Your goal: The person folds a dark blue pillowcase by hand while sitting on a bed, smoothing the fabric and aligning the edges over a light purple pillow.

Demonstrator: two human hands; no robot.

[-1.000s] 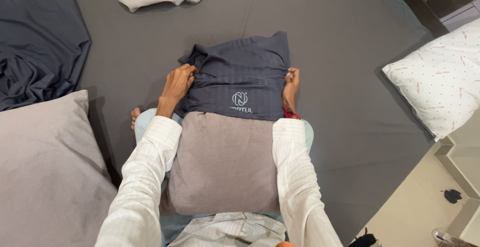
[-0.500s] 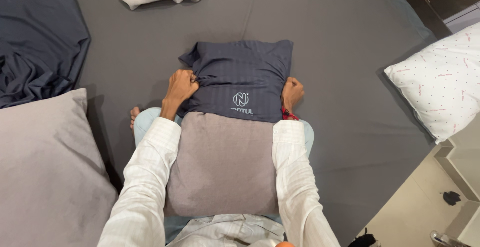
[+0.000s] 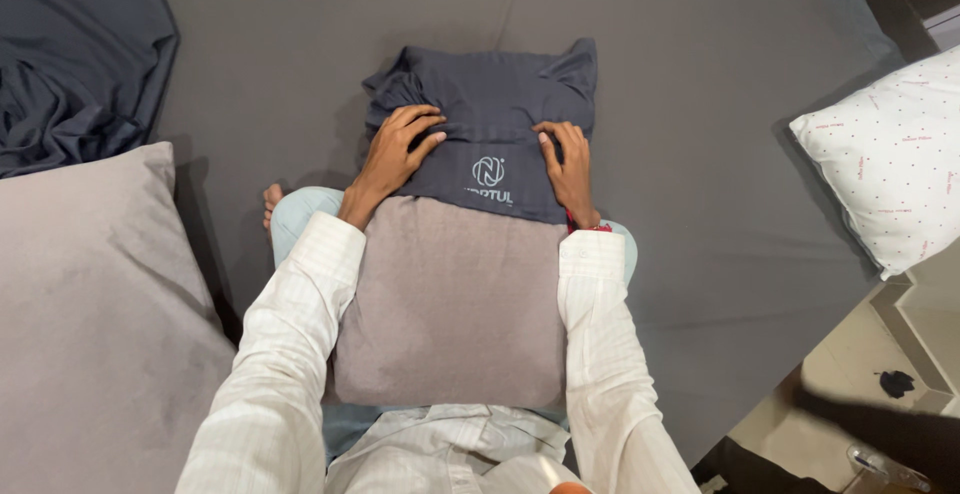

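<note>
1. The left hand [image 3: 400, 149] lies palm down on the near left part of a dark navy striped fabric pillowcase [image 3: 490, 104], fingers spread and slightly curled, its grip apart and pressing on the cloth, not clamped on it
2. The right hand [image 3: 568, 159] rests flat on the near right part of the same pillowcase, fingers spread, its grip also apart
3. The pillowcase covers only the far end of a taupe rectangular soft pillow [image 3: 450, 304]; its open edge runs across the pillow just in front of both hands, and its far corners are bunched and wrinkled
4. The pillow lies lengthwise on the person's lap, between the two sleeves of a white striped shirt [image 3: 290, 354], its far end reaching out onto the dark grey bed sheet [image 3: 680, 104]
5. A second large taupe pillow [image 3: 90, 304] lies at the left, a crumpled dark blue sheet [image 3: 70, 54] beyond it, and a white dotted pillow [image 3: 890, 154] at the right edge of the bed
</note>
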